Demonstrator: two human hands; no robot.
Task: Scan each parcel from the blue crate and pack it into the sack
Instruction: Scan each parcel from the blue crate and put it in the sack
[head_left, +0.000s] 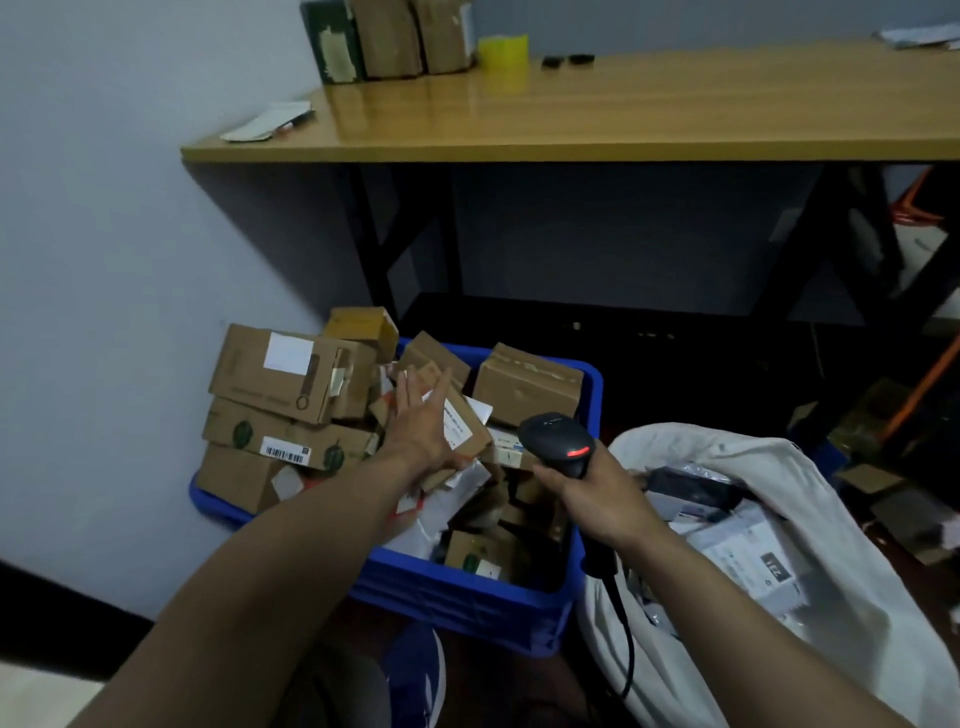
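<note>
Surface (623, 119) — wooden, behind the work area. It carries a few boxes and a yellow roll at the back, none of them part of the job.

Sack (857, 597) — white, at right, mouth wide open, presumably so scanned items drop straight in. Holds flat labelled packets.

Crate (457, 592) — blue, just left of the sack, heaped with cardboard boxes; the left stack rises above the rim. Many remain, so the task is judged well short of done.

Left hand (421, 421): grip apart, fingers straight and spread over a tilted parcel (462, 421) in the crate, white label up. Contact unclear. Likely the next pick.

Right hand (597, 493): grip clamped on the scanner (558, 436), head aimed toward that label, red light lit.
</note>
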